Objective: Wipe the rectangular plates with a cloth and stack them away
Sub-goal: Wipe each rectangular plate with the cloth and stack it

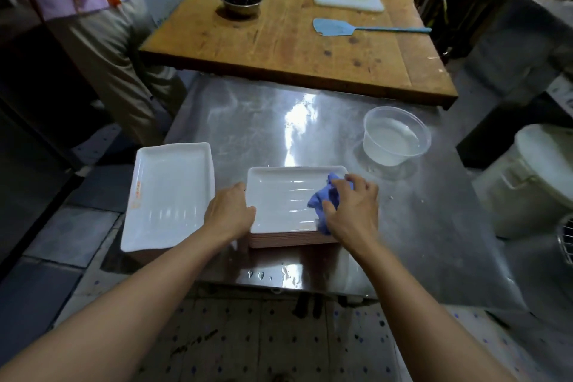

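A stack of white rectangular plates sits near the front of the steel table, and its top plate (279, 195) looks wet and streaked. My left hand (229, 214) grips that plate's left rim, thumb over the edge. My right hand (350, 208) holds a crumpled blue cloth (325, 198) and presses it on the plate's right half. A second white rectangular plate (170, 192) tops a smaller pile at the table's left front corner, overhanging the edge a little.
A clear plastic tub (395, 139) with water stands on the steel table (279, 124) at the right. Behind lies a wooden table (279, 40) with a metal bowl (240, 0), cutting board and blue spatula. A person (102, 25) stands at the left. A white bucket (533, 183) is at the right.
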